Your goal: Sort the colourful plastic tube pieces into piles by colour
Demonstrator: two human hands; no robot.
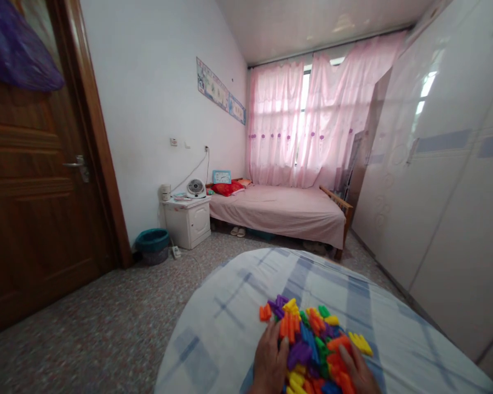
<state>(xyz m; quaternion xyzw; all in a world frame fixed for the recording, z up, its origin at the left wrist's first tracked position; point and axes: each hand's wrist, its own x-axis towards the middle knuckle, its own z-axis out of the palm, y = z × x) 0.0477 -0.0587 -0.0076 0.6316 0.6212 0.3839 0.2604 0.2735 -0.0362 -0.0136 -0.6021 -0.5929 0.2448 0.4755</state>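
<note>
A heap of small plastic pieces (308, 342) in orange, purple, yellow, green and blue lies on the round table; their exact kind is hard to make out. Along the heap's left side rests my left hand (270, 358), fingers stretched forward, thumb against the pieces near an orange ridged one (290, 327). My right hand (358, 369) is at the right side, its fingers extended over orange pieces (337, 358). Neither hand is closed around a piece. A yellow ridged piece (360, 343) lies at the right edge, and a small orange one (265, 312) at the far left.
The table wears a white and blue checked cloth (205, 328). Beyond it stand a bed (279, 210) with a pink sheet, a white cabinet (189, 221) holding a fan (196, 188), and a teal bin (153, 246). A glossy wardrobe (443, 208) lines the right; a wooden door (28, 219) is left.
</note>
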